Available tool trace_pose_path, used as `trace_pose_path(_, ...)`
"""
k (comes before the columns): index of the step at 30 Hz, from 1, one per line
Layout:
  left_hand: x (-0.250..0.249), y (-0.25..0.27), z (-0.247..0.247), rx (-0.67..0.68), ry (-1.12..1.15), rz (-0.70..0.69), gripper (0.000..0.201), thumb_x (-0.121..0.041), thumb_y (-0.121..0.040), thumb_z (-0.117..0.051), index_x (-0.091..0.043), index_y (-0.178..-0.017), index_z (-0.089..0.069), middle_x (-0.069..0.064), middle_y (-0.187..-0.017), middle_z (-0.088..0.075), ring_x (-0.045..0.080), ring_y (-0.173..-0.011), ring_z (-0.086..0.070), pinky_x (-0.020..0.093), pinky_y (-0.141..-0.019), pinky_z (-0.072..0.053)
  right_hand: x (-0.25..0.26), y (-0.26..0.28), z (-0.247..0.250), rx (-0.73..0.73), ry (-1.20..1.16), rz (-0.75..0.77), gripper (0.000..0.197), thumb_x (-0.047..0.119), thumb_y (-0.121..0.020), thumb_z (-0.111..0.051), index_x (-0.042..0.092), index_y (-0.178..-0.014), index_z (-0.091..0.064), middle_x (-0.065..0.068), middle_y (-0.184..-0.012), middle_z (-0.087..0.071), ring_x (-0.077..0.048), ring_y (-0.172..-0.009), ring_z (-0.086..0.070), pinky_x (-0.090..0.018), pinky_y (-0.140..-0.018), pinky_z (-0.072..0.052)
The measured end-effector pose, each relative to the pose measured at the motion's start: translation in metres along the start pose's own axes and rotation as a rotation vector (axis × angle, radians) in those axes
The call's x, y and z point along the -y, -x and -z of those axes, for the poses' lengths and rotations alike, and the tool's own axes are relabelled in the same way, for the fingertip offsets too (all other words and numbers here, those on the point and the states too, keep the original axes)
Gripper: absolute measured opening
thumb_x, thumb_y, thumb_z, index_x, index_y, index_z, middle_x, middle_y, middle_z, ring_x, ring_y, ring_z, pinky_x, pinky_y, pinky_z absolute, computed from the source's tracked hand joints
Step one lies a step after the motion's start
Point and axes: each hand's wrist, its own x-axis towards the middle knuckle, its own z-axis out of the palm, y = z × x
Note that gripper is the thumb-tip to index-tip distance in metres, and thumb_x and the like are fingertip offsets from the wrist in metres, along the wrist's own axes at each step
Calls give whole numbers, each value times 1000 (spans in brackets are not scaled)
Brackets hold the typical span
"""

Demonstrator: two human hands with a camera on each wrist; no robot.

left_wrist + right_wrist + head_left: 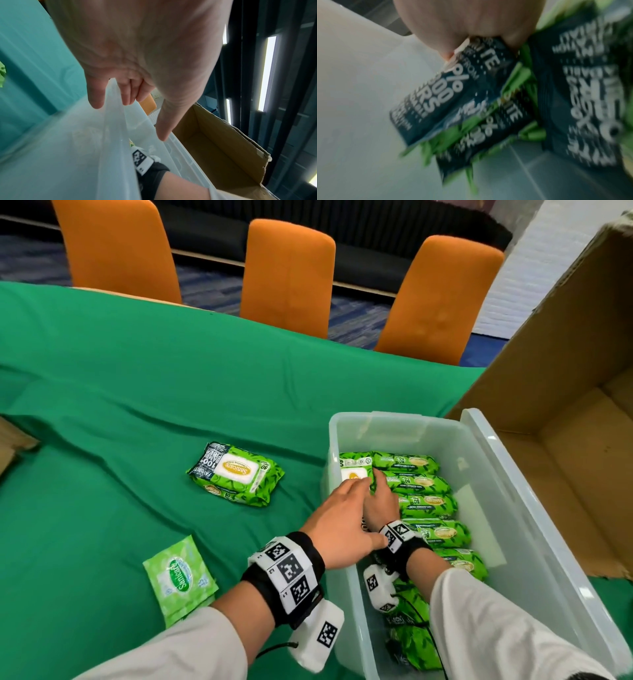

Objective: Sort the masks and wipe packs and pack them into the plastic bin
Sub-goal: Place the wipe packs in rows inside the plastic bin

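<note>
The flat wipe pack [354, 474] is lying in the plastic bin's [493, 474] far left corner, beside a row of packs [424, 501] standing on edge. Your right hand [380, 501] is gripping a pack's edge down in the bin; your left hand [337, 518] is resting over the near wall, fingers straight and apart. Another wipe pack [236, 477] and flat sachets [180, 577] are lying on the green worktop [102, 405].

place: office meeting room | signs: 3 orange chairs [289, 273] at a long table [137, 378] under green cloth | patterned blue carpet [356, 316] | black sofa [359, 231] | ceiling strip lights [267, 73]
</note>
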Motion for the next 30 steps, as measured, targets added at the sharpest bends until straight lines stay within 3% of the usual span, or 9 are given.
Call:
trace_pose_path(2, -1, 0, -2, -1, -10, -12, 101, -39, -83, -78, -19, -161, -17, -1, -164, -23, 16, -150, -24, 25, -119, -21, 6, -10, 5, 132, 51, -21, 48, 32, -104, -48, 13, -148, -45, -18, -144, -55, -38, -131, -53, -41, -106, -42)
trace_pose_path(5, 1, 1, -7, -5, -56, -38, 100, -42, -83, -77, -18, -161, -18, -2, -163, -24, 17, -149, -23, 28, -120, -23, 10, -26, 7, 221, 184, -40, 27, 35, -99, -51, 14, -115, -56, -13, -112, -63, -33, -108, -62, -38, -90, -52)
trace_pose_path(7, 4, 2, -9, 1, -76, -54, 101, -45, -83, -75, -19, -161, -17, -3, -163, -23, 16, -149, -21, 31, -121, -24, 15, -20, 10, 166, 380, 11, 32, 23, -100, -51, 4, -126, -52, -19, -121, -58, -38, -114, -61, -36, -83, -48)
trace_pose_path(9, 7, 2, -9, 7, -91, -65, 101, -50, -83, -73, -21, -161, -16, -4, -162, -24, 15, -148, -22, 34, -122, -26, 14, -13, 16, 17, 577, 241, 45, 12, -97, -53, 3, -140, -46, -19, -135, -47, -37, -123, -55, -40, -88, -49)
trace_pose_path(10, 8, 1, -9, 4, -97, -71, 101, -52, -83, -73, -22, -161, -16, -5, -162, -25, 15, -148, -23, 35, -121, -28, 14, -8, 18, -2, 599, 372, 59, 13, -95, -56, 7, -151, -37, -18, -146, -40, -35, -134, -47, -41, -99, -47)
trace_pose_path(12, 10, 0, -9, 0, -114, -80, 104, -56, -82, -73, -22, -162, -15, -4, -163, -24, 16, -149, -23, 36, -121, -28, 13, 1, 13, 209, 652, 508, 80, 26, -98, -55, 19, -163, -9, -15, -168, -10, -32, -156, -12, -44, -124, -24)
trace_pose_path(15, 11, 0, -10, 34, -163, -84, 106, -60, -83, -71, -23, -163, -12, -5, -166, -18, 15, -150, -17, 34, -121, -25, -5, 2, 0, 409, 769, 468, 83, 49, -101, -40, 34, -156, 21, -3, -165, 31, -26, -152, 28, -56, -126, 1)
trace_pose_path(22, 13, 6, -21, 79, -413, -134, 105, -62, -75, -72, -20, -157, -22, -5, -153, -30, 16, -138, -20, 46, -106, -46, 1, -5, 7, 428, 844, 443, 92, 47, -99, -50, 31, -159, 19, -7, -164, 33, -29, -152, 27, -59, -124, 2)
trace_pose_path(30, 19, 2, -21, 97, -404, -216, 104, -70, -77, -67, -21, -158, -25, -2, -158, -32, 20, -139, -20, 47, -113, -38, 17, -13, 7, 456, 894, 317, 79, 55, -102, -42, 38, -160, 8, 1, -167, 26, -22, -155, 19, -62, -123, 3)
